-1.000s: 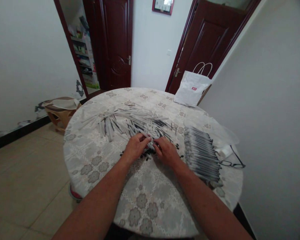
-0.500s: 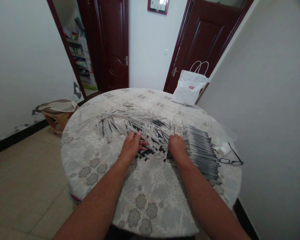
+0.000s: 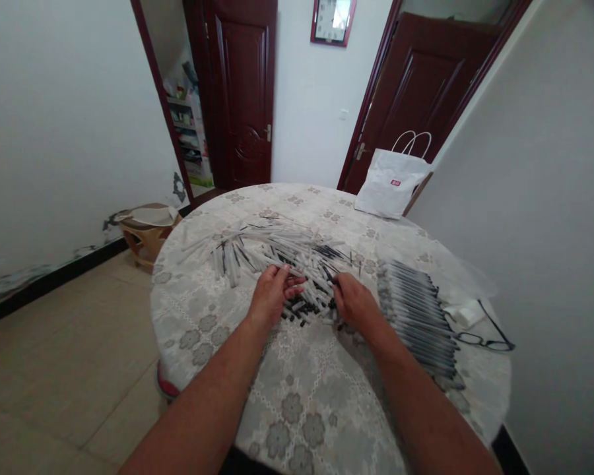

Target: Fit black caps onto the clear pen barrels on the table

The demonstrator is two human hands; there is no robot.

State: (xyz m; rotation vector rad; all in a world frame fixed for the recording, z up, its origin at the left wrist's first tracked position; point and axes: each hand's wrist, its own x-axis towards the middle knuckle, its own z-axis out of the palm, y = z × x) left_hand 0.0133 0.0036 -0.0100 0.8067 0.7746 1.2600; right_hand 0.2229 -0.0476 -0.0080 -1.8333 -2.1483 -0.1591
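Observation:
Over the near side of a loose pile of whitish pen barrels (image 3: 272, 234), my left hand (image 3: 271, 293) has its thumb and forefinger pinched on what looks like a pen barrel, its other fingers curled. My right hand (image 3: 354, 300) is closed at the pile's right edge, fingertips together beside a dark piece; what they grip is too small to make out. Short black pen caps (image 3: 299, 307) lie between the hands. Thin dark refills (image 3: 329, 252) are scattered behind them. Right of my right forearm, a neat row of pens with dark ends (image 3: 420, 316) lies side by side.
The round table has a flowered cloth (image 3: 287, 376). Eyeglasses (image 3: 485, 342) and a small white item (image 3: 468, 313) lie at its right edge, near clear plastic (image 3: 470, 274). A white paper bag (image 3: 391, 185) stands at the back right. A wooden stool (image 3: 148, 231) is left of the table.
The whole view has shifted, so the table appears farther right and lower. My right hand has turned slightly, its fingertips now showing beside a dark piece. My left hand stays over the pile.

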